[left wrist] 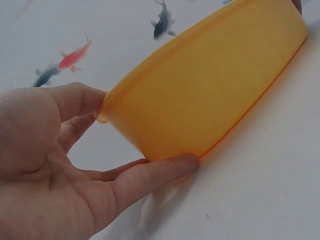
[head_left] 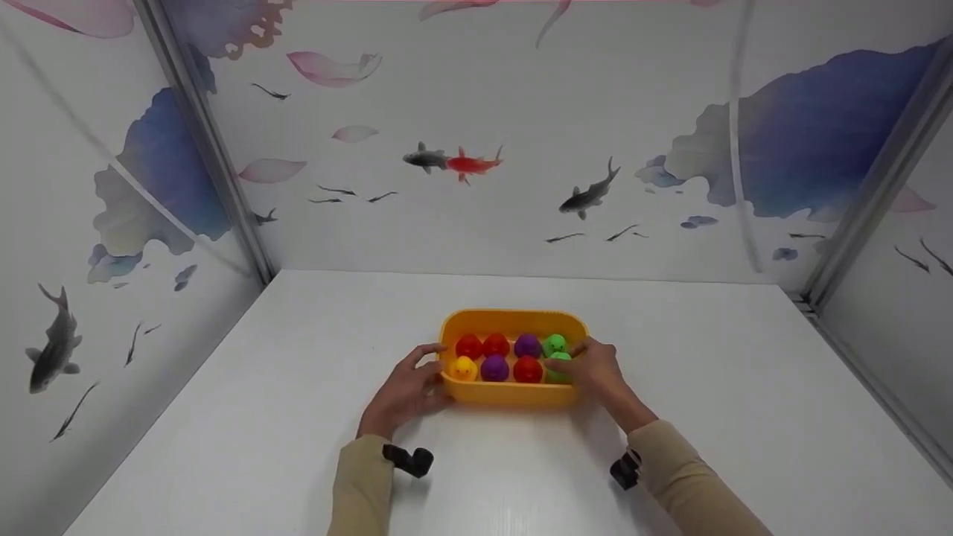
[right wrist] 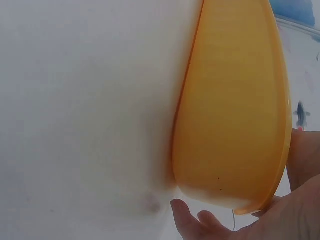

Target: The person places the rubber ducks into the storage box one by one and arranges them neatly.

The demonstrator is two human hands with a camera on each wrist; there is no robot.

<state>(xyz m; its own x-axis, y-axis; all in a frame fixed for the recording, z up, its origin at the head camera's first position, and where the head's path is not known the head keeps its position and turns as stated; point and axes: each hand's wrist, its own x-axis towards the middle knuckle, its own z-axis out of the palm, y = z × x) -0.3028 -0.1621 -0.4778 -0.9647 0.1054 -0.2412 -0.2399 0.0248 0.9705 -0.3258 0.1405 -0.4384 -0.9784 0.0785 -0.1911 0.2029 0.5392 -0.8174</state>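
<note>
An orange-yellow plastic basin (head_left: 514,394) sits at the middle of the white table, long side toward me. Inside lie several small round toys: a yellow duck (head_left: 464,369), red ones (head_left: 528,370), purple ones (head_left: 494,369) and green ones with faces (head_left: 555,345). My left hand (head_left: 406,391) grips the basin's left end, with fingers at the rim and one digit along the lower edge of the wall (left wrist: 200,90). At the right end my right hand (head_left: 599,368) holds the rim, its digits reaching over the green toys; in the right wrist view other fingertips (right wrist: 182,212) show near the bottom corner.
The white table (head_left: 298,335) spreads around the basin. White panels (head_left: 476,223) painted with fish and petals close it in at the back and sides, joined by metal posts (head_left: 223,171). Black wrist cameras (head_left: 409,460) are strapped at both sleeves.
</note>
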